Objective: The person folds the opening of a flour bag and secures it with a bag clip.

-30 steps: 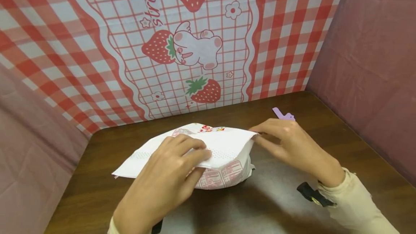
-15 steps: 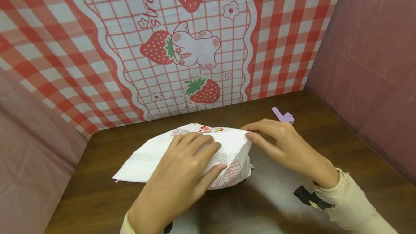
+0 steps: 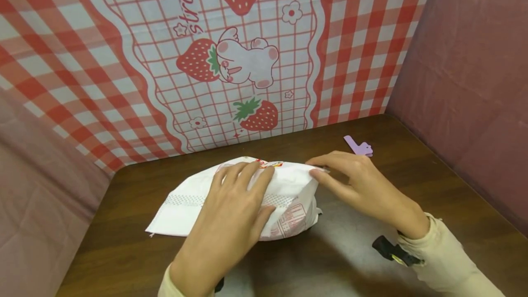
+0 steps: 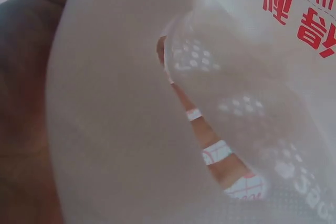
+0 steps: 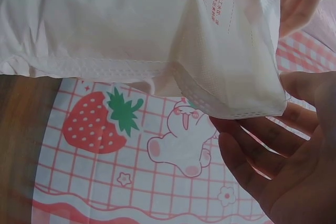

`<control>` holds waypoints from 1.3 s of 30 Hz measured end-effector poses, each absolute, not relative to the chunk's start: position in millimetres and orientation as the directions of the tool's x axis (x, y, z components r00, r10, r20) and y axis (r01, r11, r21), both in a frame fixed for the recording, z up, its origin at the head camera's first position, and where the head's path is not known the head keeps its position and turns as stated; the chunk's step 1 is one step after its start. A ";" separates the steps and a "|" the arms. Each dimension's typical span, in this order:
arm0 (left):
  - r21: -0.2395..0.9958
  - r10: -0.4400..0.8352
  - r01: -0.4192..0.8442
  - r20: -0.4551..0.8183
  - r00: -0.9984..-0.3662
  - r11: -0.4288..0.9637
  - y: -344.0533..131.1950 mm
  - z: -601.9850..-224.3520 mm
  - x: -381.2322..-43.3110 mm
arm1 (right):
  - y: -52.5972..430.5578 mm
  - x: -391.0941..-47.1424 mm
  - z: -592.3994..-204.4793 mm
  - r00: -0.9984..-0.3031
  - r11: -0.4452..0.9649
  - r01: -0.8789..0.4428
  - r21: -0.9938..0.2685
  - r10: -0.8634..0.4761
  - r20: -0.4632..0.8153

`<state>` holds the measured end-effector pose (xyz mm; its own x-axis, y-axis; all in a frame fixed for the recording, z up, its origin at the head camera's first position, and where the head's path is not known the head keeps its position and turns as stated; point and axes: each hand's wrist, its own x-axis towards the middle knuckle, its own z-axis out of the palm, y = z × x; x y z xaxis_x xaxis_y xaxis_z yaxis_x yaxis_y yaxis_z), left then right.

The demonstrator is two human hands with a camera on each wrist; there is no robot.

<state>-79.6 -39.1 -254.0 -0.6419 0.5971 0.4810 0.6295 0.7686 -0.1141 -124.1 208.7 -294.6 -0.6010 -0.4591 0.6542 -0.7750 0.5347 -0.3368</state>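
A white bag (image 3: pixel 183 217) with red print lies on the table, its top part folded over towards me. My left hand (image 3: pixel 231 210) rests across the folded part, its fingers stretched out over the far side and the thumb on the near side. At the bag's right corner, my right hand (image 3: pixel 367 184) pinches the edge between thumb and fingers. The right wrist view shows the bag (image 5: pixel 126 19) hanging over the right hand's (image 5: pixel 310 177) fingertips at that corner. White material (image 4: pixel 115 108) fills most of the left wrist view. What the bag contains is hidden.
A flat purple clip-like piece (image 3: pixel 359 146) lies on the brown table (image 3: pixel 136 191) beyond my right hand. Behind the table hangs a red checked cloth (image 3: pixel 363 58) with strawberry prints. Pink curtains (image 3: pixel 466 81) close off both sides.
My left hand has shifted from the fold's front edge onto its top, its fingers straightening. The folded part lies further down on the near side. My right hand has moved slightly left.
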 end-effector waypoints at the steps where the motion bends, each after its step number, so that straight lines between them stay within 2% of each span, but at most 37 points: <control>1: -0.113 0.595 0.626 0.478 -0.646 0.771 -39.4 -254.8 -80.0 | 208.7 -124.0 -294.8 -0.602 0.535 -0.774 -0.338 -0.459 0.653; 11: -0.125 0.576 0.593 0.459 -0.677 0.796 -41.3 -256.8 -82.8 | 206.7 -123.8 -295.7 -0.625 0.560 -0.757 -0.337 -0.469 0.624; 16: -0.114 0.575 0.600 0.470 -0.670 0.792 -42.5 -256.4 -83.2 | 206.6 -123.6 -296.9 -0.633 0.560 -0.752 -0.346 -0.469 0.616; 24: -0.109 0.563 0.598 0.503 -0.656 0.794 -48.2 -252.1 -82.3 | 206.9 -125.2 -296.0 -0.580 0.521 -0.792 -0.318 -0.477 0.661; 32: -0.097 0.549 0.606 0.551 -0.628 0.790 -54.1 -246.4 -81.6 | 204.8 -125.5 -295.2 -0.553 0.504 -0.809 -0.302 -0.480 0.682; 39: -0.068 0.502 0.616 0.654 -0.566 0.785 -58.8 -240.0 -80.3 | 203.6 -126.1 -296.5 -0.531 0.507 -0.817 -0.275 -0.476 0.701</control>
<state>-80.3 -58.8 -240.0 -0.5664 0.5015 0.6540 0.6164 0.7845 -0.0678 -126.1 203.6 -296.5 -0.5309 -0.4762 0.7009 -0.8171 0.5069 -0.2745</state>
